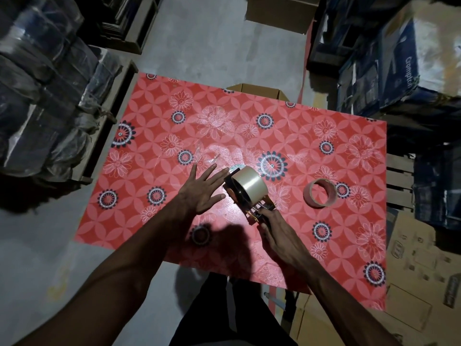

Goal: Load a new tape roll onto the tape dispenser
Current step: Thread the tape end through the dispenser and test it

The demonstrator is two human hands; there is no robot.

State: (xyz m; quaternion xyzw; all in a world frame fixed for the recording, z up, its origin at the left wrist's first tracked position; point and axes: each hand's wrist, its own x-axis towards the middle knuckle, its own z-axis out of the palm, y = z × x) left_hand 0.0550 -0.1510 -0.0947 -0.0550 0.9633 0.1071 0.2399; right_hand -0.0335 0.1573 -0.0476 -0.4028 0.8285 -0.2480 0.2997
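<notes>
Now your right hand (279, 236) grips the tape dispenser (252, 203) at frame centre, new roll (249, 187) seated; your left hand (203, 189) lies spread, fingers released, beside it.

Left hand (203, 189) spread flat with fingers splayed; right hand (279, 236) curled closed, both arms extended forward.

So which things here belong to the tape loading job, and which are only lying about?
Job:
tape dispenser
tape roll
left hand
right hand

Lying about:
empty core
plastic wrap
cardboard box
</notes>
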